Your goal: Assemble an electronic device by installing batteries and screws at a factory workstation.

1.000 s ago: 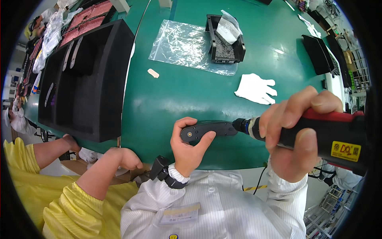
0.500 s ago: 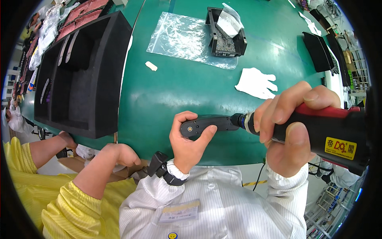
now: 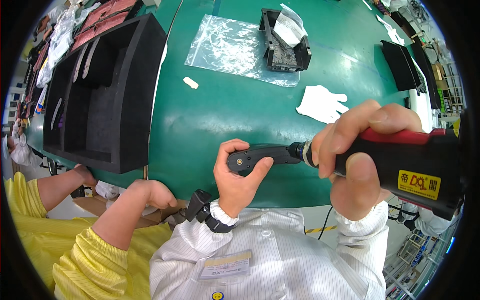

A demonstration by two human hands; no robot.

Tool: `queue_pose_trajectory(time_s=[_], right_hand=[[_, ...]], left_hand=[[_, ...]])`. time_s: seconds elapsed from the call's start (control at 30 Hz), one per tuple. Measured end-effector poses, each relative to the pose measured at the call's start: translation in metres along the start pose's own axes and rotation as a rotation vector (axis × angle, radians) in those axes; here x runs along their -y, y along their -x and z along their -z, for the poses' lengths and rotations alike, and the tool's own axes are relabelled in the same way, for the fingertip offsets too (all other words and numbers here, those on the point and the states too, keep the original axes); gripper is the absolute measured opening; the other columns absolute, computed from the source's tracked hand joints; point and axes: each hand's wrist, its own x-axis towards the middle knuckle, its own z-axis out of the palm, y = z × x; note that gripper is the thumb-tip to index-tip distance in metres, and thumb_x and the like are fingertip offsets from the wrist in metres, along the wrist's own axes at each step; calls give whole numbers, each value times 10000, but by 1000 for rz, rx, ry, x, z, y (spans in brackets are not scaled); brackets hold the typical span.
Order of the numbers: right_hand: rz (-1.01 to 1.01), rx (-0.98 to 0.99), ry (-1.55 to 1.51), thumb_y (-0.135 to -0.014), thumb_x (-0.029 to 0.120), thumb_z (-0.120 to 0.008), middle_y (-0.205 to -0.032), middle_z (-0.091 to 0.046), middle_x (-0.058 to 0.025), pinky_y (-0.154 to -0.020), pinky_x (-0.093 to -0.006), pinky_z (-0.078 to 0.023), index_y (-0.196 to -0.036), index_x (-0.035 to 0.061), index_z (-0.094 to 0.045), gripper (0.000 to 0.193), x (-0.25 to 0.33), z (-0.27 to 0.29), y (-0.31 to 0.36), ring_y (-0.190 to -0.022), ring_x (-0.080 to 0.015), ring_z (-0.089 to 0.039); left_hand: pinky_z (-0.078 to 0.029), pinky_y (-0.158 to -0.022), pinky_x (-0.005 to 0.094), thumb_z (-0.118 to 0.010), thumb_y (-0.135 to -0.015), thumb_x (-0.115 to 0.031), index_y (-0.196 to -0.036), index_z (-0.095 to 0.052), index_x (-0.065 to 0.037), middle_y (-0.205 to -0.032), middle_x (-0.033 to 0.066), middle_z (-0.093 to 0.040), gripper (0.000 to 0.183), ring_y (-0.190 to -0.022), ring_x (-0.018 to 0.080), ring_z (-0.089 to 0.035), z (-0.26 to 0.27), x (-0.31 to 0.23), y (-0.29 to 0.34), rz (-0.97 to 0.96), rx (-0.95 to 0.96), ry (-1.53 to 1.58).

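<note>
My left hand is closed round a curved black plastic part, with the thumb lying across its near side. A round brass-coloured spot shows at the part's left end. In my right hand is a black and red electric screwdriver, held level and pointing left. Its dark nose meets the right end of the black part; the tip itself is hidden. Beyond my right hand a white glove lies flat on the green table.
A black foam tray with compartments stands at the left. Further back, a black box holding small screws and a paper packet sits on a clear plastic bag. A co-worker in yellow sleeves is close on my left.
My right hand and the screwdriver have shifted slightly left, toward the black part. My left hand stays almost where it was.
</note>
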Motion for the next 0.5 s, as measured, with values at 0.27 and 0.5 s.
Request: queue_pose_trajectory(time_s=[0.27, 0.5], right_hand=[[55, 53, -53, -942, 261, -681, -878, -565, -100, -555, -328, -523, -1221, 117, -401, 421, -2, -2, 1, -528, -127, -546], [66, 88, -31, -935, 290, -695, -854, -566, -93, -555, -325, -519, -1181, 113, -397, 425, -4, -9, 0, -519, -119, -533]], left_hand=[[-507, -792, 267, -870, -744, -85, -1051, -541, -30, -1064, 59, -571, 454, -890, 117, -586, -3, -3, -1, 3, -42, -5], [-498, -750, 260, -868, -750, -101, -1045, -541, -38, -1031, 42, -568, 445, -845, 101, -568, -3, 0, -2, -19, -43, -26]])
